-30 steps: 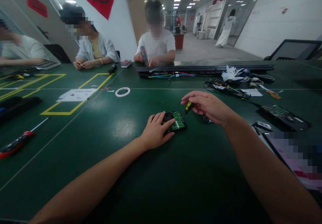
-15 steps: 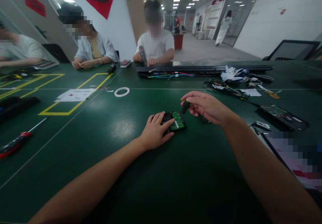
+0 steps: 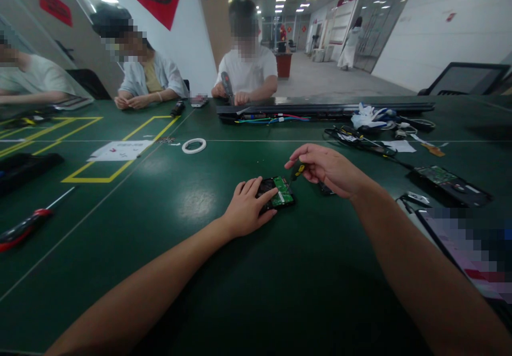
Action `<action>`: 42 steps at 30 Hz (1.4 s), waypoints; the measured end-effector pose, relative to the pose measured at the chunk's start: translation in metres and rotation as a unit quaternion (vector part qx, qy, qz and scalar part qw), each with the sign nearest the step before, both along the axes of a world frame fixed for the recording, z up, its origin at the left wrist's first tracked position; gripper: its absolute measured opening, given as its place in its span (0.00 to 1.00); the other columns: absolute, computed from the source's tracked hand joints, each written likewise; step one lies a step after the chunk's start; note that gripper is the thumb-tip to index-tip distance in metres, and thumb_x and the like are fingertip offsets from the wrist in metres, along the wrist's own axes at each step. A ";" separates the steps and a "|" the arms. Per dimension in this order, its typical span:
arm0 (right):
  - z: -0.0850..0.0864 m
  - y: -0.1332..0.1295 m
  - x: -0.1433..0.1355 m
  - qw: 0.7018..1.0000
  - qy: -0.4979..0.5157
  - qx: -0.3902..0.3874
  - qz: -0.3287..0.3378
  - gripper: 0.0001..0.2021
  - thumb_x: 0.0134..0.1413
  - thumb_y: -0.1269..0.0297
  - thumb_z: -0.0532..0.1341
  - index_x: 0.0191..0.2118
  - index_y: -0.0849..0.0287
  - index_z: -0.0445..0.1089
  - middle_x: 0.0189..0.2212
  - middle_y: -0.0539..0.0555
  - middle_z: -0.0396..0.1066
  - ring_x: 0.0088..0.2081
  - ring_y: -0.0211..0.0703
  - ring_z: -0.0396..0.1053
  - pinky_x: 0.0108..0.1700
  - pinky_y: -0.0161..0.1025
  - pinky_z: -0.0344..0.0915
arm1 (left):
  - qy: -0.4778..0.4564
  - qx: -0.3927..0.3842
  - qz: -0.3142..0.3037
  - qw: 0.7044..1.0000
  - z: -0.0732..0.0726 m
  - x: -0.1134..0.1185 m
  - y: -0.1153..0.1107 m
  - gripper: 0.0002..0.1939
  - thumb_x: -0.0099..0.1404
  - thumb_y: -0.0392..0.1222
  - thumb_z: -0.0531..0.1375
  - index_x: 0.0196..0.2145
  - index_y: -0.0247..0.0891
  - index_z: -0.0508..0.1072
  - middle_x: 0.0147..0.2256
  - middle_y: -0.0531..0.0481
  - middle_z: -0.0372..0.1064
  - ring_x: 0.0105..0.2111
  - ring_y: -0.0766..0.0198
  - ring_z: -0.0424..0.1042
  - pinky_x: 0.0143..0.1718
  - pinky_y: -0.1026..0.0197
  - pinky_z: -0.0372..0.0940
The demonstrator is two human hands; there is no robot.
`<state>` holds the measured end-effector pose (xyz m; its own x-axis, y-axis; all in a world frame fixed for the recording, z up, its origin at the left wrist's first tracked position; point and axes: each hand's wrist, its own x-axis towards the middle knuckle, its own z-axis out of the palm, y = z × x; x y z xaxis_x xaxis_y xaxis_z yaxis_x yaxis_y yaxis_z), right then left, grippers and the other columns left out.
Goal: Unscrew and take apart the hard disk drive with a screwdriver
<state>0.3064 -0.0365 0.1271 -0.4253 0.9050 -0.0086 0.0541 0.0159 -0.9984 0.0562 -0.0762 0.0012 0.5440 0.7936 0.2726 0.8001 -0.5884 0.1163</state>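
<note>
A small black drive with a green circuit board (image 3: 283,192) lies on the dark green table. My left hand (image 3: 252,207) rests on its left part, fingers spread. Over the drive's right side, my right hand (image 3: 320,169) pinches a short dark screwdriver with yellow marks (image 3: 297,170), its tip pointing down at the board's right edge; whether the tip touches cannot be made out. Partly hidden below my right hand is another small black part (image 3: 326,189).
A white tape ring (image 3: 194,146), papers (image 3: 120,151) and a red-black screwdriver (image 3: 30,225) lie left. Right are cables (image 3: 356,138), another drive (image 3: 452,185) and a pixelated screen (image 3: 460,249). Long black bars (image 3: 328,108) lie across the back, before a seated person (image 3: 248,73).
The screwdriver in my right hand has turned, showing more yellow on its handle, and the fingers have shifted slightly. My left hand stays put. A distant walking person has moved a little left.
</note>
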 end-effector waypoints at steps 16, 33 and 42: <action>-0.005 0.002 0.002 0.997 0.044 -0.040 0.046 0.07 0.64 0.61 0.63 0.42 0.59 0.73 0.42 0.59 0.77 0.27 0.37 0.66 0.23 0.35 0.60 | -0.008 0.005 0.001 1.000 -0.003 -0.001 0.001 0.31 0.73 0.58 0.60 0.69 0.53 0.63 0.72 0.41 0.49 0.69 0.37 0.52 0.65 0.31 0.52; -0.002 -0.002 0.002 0.999 0.014 -0.035 0.038 0.07 0.64 0.60 0.63 0.39 0.59 0.73 0.43 0.60 0.79 0.27 0.36 0.64 0.24 0.34 0.59 | -0.001 0.007 0.003 1.000 -0.003 0.000 0.001 0.30 0.72 0.58 0.60 0.69 0.53 0.64 0.72 0.40 0.49 0.69 0.37 0.53 0.65 0.31 0.53; -0.005 0.002 0.003 0.996 0.038 -0.042 0.070 0.09 0.64 0.61 0.62 0.43 0.60 0.76 0.41 0.58 0.75 0.27 0.36 0.66 0.22 0.33 0.61 | 0.003 0.006 0.003 1.000 -0.001 0.001 0.000 0.30 0.73 0.58 0.59 0.69 0.52 0.63 0.71 0.38 0.50 0.69 0.37 0.53 0.64 0.31 0.53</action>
<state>0.3092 -0.0344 0.1219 -0.5488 0.8347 -0.0457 -0.0184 -0.0668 -0.9976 0.0567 -0.0764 -0.0001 0.5400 0.7939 0.2795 0.8048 -0.5842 0.1046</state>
